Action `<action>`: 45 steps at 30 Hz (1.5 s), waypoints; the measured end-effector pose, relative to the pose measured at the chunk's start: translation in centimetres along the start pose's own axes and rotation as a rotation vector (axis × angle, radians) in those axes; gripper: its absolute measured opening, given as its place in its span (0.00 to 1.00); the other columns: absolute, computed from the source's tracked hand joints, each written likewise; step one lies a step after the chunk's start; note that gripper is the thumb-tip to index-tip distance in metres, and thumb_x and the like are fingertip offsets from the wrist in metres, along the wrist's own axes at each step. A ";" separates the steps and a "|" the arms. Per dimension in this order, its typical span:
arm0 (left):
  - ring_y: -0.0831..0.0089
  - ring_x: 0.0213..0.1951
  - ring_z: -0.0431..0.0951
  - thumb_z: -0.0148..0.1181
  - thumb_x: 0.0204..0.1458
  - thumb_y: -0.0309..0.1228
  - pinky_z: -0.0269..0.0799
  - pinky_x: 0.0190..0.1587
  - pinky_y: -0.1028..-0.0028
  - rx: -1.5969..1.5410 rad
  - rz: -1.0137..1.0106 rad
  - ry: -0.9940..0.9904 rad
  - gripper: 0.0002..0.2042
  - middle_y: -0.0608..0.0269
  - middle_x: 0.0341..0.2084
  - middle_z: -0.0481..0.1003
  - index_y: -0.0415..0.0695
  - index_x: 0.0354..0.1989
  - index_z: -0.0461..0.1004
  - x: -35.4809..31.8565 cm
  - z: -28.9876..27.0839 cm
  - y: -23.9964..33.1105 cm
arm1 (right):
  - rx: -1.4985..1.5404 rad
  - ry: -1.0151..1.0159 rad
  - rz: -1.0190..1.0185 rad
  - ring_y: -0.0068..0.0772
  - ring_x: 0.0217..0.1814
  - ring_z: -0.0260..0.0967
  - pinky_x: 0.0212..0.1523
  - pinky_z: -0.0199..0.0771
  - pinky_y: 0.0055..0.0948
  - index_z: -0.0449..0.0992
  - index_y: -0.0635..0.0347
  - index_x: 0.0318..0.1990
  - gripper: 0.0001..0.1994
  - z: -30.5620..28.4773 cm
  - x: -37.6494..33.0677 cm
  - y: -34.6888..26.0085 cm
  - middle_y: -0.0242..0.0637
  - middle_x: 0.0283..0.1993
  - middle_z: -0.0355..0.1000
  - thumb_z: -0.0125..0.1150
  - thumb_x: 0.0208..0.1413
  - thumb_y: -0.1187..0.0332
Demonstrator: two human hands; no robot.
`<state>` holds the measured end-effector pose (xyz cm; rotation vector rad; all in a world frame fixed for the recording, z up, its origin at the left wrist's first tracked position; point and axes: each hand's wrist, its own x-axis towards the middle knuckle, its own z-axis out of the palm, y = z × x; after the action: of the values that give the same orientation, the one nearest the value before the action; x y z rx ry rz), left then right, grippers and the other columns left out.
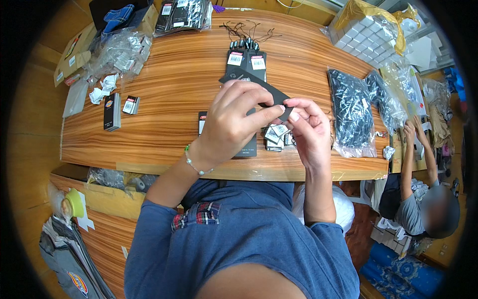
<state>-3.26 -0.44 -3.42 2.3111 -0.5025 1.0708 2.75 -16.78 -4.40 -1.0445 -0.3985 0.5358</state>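
Note:
My left hand (234,122) and my right hand (308,127) meet above the wooden table (169,84). Both pinch one long black card tag (249,78), which slants from upper left down to my fingertips. The left thumb and forefinger hold its lower end, and the right fingertips touch the same end. A bead bracelet sits on my left wrist. Under my hands lie a stack of black cards (247,147) and small tags with white labels (275,133). More black tags with strings (246,56) lie farther back.
Clear bags of black pieces (352,112) lie at the right. A stack of black cards (112,111) and crumpled white papers (102,89) sit at the left, plastic bags (119,50) behind them. Another person (423,199) sits low at the right, hands raised. White boxes (368,32) stand far right.

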 end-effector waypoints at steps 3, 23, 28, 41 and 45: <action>0.73 0.35 0.70 0.59 0.33 0.27 0.63 0.43 0.64 0.145 0.161 -0.079 0.11 0.72 0.26 0.70 0.50 0.30 0.77 0.5 -0.6 -0.1 | 0.148 -0.041 0.053 0.25 0.35 0.71 0.37 0.71 0.23 0.68 0.65 0.38 0.06 -0.5 0.1 0.4 0.38 0.34 0.71 0.52 0.52 0.76; 0.75 0.38 0.75 0.61 0.42 0.22 0.72 0.39 0.78 -0.757 -0.495 -0.162 0.19 0.60 0.36 0.74 0.40 0.46 0.69 -3.2 1.4 0.2 | 0.098 0.002 -0.478 0.24 0.24 0.56 0.28 0.59 0.24 0.60 0.59 0.46 0.09 1.0 0.9 -3.6 0.40 0.25 0.64 0.44 0.58 0.73; 0.71 0.46 0.69 0.62 0.41 0.31 0.64 0.49 0.71 -0.659 -0.627 -0.087 0.24 0.60 0.42 0.71 0.42 0.50 0.66 -4.6 -1.6 -2.4 | -0.125 -0.073 -0.567 0.26 0.22 0.59 0.30 0.59 0.26 0.63 0.62 0.41 0.08 1.2 -0.2 -3.7 0.42 0.23 0.66 0.48 0.57 0.68; 0.67 0.43 0.69 0.66 0.36 0.36 0.64 0.48 0.69 0.070 -0.674 -0.298 0.21 0.62 0.37 0.72 0.45 0.41 0.73 -10.3 -4.7 -6.5 | -0.100 -0.041 -0.457 0.27 0.29 0.60 0.40 0.62 0.31 0.66 0.65 0.37 0.06 -0.1 0.3 -2.9 0.39 0.29 0.65 0.50 0.53 0.74; 0.78 0.29 0.73 0.63 0.42 0.28 0.69 0.35 0.79 -0.476 -1.133 -0.115 0.13 0.63 0.26 0.75 0.38 0.37 0.72 -10.0 -4.6 -6.3 | -0.207 -0.023 -0.356 0.25 0.29 0.63 0.32 0.63 0.21 0.67 0.67 0.37 0.06 0.3 -0.3 -2.5 0.39 0.28 0.67 0.51 0.52 0.78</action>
<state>-8.69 8.40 -10.74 1.7519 0.4618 0.2149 2.94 -17.70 -2.09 -1.1343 -0.6559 0.1906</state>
